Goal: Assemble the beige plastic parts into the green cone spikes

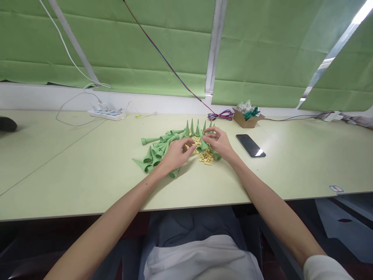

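Observation:
My right hand [219, 142] pinches a green plastic cone spike [201, 137] between thumb and fingers, its tip pointing up and its wide end down. Curled over the near side of the heap is my left hand [177, 153], thumb and fingers drawn together; whatever they may hold is too small to make out. Small yellow plastic pieces [206, 156] lie in a loose pile below and between the hands. To the left, many green cone spikes [155, 153] lie jumbled on their sides. Several upright green spikes [192, 128] stand in a row behind the yellow pile.
A black phone [250, 146] lies right of my right hand. Behind it sits a small cardboard box [247, 119] with clear plastic and green material inside. A coiled red-blue wire [220, 115] rests near the wall. A white power strip [107, 114] is at the back left.

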Tool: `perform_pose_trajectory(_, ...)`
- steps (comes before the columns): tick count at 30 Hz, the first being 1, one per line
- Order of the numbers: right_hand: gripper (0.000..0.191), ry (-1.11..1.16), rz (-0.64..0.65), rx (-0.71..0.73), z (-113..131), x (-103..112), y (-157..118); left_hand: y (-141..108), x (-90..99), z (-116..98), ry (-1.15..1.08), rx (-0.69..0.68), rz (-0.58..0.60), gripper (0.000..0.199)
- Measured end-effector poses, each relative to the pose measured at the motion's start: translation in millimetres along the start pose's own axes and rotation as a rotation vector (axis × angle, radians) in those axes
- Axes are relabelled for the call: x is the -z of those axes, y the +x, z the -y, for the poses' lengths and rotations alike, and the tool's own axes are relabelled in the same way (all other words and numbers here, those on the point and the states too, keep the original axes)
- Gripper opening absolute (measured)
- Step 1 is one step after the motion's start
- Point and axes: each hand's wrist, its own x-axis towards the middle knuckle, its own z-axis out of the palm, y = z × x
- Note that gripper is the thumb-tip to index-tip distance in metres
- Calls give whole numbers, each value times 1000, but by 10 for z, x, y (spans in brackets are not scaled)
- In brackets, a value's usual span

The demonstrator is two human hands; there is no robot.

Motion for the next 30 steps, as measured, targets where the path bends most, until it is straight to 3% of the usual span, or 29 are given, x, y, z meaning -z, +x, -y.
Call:
perform_pose_trajectory(7,47,172,199,-23,51,-106,-89,12,2,44,-281,136,40,37)
perform_pose_trajectory(13,46,258,301,-12,10,-193,-119,11,9,32,-375,168,102,38)
perform_pose_trajectory(17,43,229,285,35,-16,-217,-103,9,0,55,-299,115,103,36)
perform_pose_trajectory(20,30,65,146,90,-36,-207,-94,7,-13,70,-176,93,70,36)
perform_pose_trajectory(23,17,-293,10,225,-78,-175,-83,5,-26,84,-80,104,17,42)
perform_pose_trajectory(30,12,-750,156,358,-168,-149,-47,17,-31,120,40,127,-20,36)
